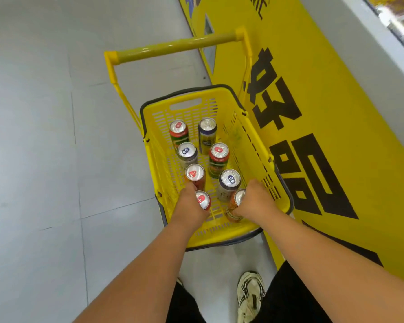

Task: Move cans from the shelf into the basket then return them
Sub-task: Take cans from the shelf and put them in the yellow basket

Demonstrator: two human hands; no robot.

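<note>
While six cans stand upright farther along the yellow basket (254, 145), the left hand (190, 202) grips a red can (203, 200) at its near end. Just beside, the right hand (254, 201) clasps an orange can (237, 201), fingers seemingly curled round it though mostly hidden.

Eight upright cans stand in the yellow basket (254, 145) on the grey floor (44, 136). The left hand (190, 206) grips the near-left can (203, 199); the right hand (254, 201) grips the near-right can (237, 201).

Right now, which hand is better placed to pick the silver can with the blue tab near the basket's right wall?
Right. The right hand grips an orange can touching that silver can. The left hand grips a red-tab can farther away. Both are occupied, though.
</note>
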